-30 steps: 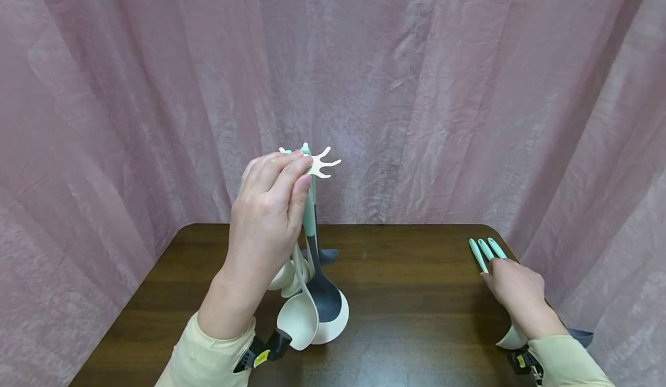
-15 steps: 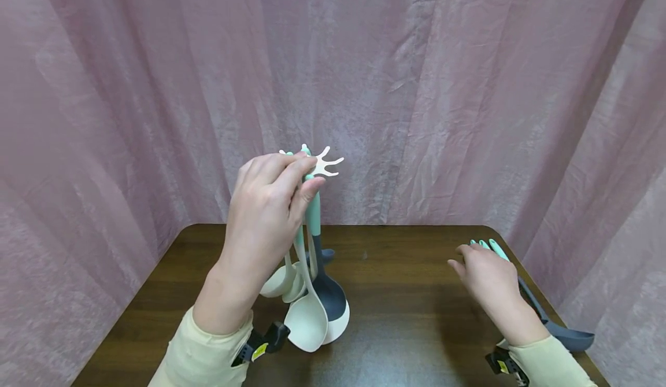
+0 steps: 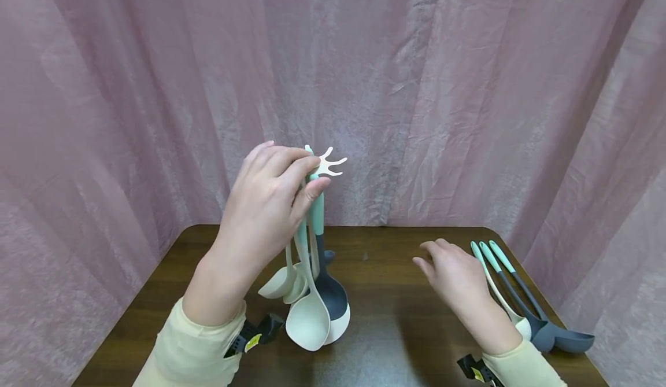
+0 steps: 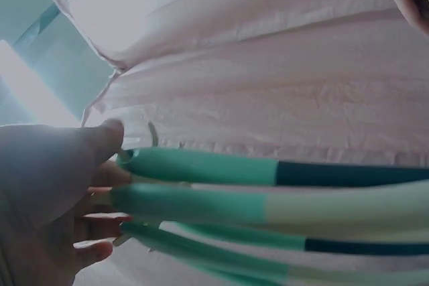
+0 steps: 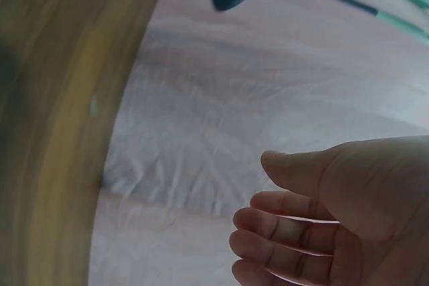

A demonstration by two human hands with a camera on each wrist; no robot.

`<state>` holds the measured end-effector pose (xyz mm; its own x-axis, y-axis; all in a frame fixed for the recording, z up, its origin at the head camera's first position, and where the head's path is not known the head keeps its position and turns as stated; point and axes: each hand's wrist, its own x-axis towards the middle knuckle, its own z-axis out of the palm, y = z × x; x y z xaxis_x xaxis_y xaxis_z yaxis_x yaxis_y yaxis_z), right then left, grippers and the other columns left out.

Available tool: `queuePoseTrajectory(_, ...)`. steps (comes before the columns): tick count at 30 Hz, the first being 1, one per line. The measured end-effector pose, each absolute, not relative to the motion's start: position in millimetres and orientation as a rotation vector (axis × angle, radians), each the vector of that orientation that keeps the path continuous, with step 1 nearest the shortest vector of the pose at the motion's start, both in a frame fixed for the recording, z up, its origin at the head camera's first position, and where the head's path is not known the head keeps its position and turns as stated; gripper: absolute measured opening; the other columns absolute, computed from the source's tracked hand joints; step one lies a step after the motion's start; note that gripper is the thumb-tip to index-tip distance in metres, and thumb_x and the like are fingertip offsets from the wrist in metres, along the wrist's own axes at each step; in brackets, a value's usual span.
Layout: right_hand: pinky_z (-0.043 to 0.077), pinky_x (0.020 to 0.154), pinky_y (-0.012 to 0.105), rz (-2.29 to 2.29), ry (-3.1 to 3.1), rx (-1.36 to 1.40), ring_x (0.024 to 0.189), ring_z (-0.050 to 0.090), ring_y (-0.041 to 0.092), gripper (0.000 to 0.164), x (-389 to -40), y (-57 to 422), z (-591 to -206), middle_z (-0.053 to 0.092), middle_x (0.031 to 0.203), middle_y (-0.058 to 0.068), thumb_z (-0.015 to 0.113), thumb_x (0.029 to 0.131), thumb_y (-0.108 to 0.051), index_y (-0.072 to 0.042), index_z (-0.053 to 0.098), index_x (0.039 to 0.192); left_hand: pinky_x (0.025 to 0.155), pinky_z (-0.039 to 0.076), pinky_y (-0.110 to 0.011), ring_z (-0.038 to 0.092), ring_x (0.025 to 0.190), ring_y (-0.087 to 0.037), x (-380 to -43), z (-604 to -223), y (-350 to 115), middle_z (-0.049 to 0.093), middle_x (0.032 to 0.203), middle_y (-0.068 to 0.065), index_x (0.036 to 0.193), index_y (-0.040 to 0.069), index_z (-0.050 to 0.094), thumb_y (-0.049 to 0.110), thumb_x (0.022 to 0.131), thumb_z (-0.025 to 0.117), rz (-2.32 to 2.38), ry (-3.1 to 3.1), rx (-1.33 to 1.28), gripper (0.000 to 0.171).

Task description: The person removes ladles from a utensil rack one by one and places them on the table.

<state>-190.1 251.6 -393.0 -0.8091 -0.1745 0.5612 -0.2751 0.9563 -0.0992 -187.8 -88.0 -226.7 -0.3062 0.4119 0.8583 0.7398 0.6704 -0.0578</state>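
A carousel utensil rack with white hook arms (image 3: 330, 166) stands left of the table's middle, on a white base (image 3: 339, 324). Several mint-handled utensils hang from it, including a cream spoon (image 3: 308, 322) in front and a dark grey spoon (image 3: 332, 295) beside it. My left hand (image 3: 267, 196) grips the rack's top, thumb in front and fingers over the hooks. In the left wrist view, mint handles (image 4: 201, 165) hang right by its fingertips. My right hand (image 3: 458, 277) is held over the table between rack and laid-out utensils, holding nothing, its fingers slightly bent.
At the table's right edge lie three mint-handled utensils side by side: a cream-headed one (image 3: 522, 328), a dark grey one (image 3: 541, 335) and a dark ladle (image 3: 574, 341). The brown wooden table (image 3: 385, 352) ends at a pink curtain (image 3: 395, 86).
My right hand has let go of the cream-headed utensil at the right edge and moved left. The hanging utensils have shifted slightly round to the right, with my left hand staying at the rack's top.
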Motion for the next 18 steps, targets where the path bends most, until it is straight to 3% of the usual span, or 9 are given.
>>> queuePoseTrajectory(3, 0.058, 0.058, 0.046, 0.256, -2.514, 0.337, 0.081, 0.074, 0.027, 0.028, -188, 239, -388, 0.076, 0.1, 0.005, 0.09, 0.096, -0.027, -0.009, 0.081, 0.115, 0.134, 0.025, -0.051, 0.061, 0.139, -0.037, -189, -220, -96, 0.071, 0.143, -0.014, 0.127, 0.003, 0.079, 0.03, 0.107, 0.077, -0.414, -2.004, -0.956, 0.034)
queuePoseTrajectory(6, 0.06, 0.06, 0.05, 0.285, -2.487, 0.352, 0.086, 0.075, 0.028, 0.031, -186, 226, -384, 0.077, 0.104, 0.004, 0.088, 0.098, -0.03, -0.01, 0.08, 0.12, 0.136, 0.018, -0.048, 0.052, 0.151, -0.035, -192, -212, -106, 0.067, 0.152, -0.011, 0.135, 0.007, 0.078, 0.031, 0.109, 0.074, -0.45, -2.113, -1.025, 0.035)
queuePoseTrajectory(12, 0.062, 0.064, 0.054, 0.346, -2.422, 0.396, 0.097, 0.075, 0.029, 0.039, -185, 204, -377, 0.078, 0.114, 0.005, 0.087, 0.099, -0.031, -0.01, 0.078, 0.13, 0.136, 0.016, -0.042, 0.053, 0.152, -0.026, -202, -204, -121, 0.067, 0.152, -0.006, 0.15, 0.008, 0.069, 0.027, 0.116, 0.062, -0.584, -2.276, -1.134, 0.04)
queuePoseTrajectory(18, 0.063, 0.064, 0.052, 0.423, -2.328, 0.453, 0.101, 0.076, 0.028, 0.04, -183, 187, -368, 0.078, 0.117, 0.003, 0.089, 0.097, -0.03, -0.012, 0.078, 0.131, 0.135, 0.019, -0.041, 0.049, 0.155, -0.024, -209, -202, -132, 0.063, 0.158, -0.001, 0.151, 0.011, 0.068, 0.019, 0.117, 0.056, -0.687, -2.299, -1.219, 0.037)
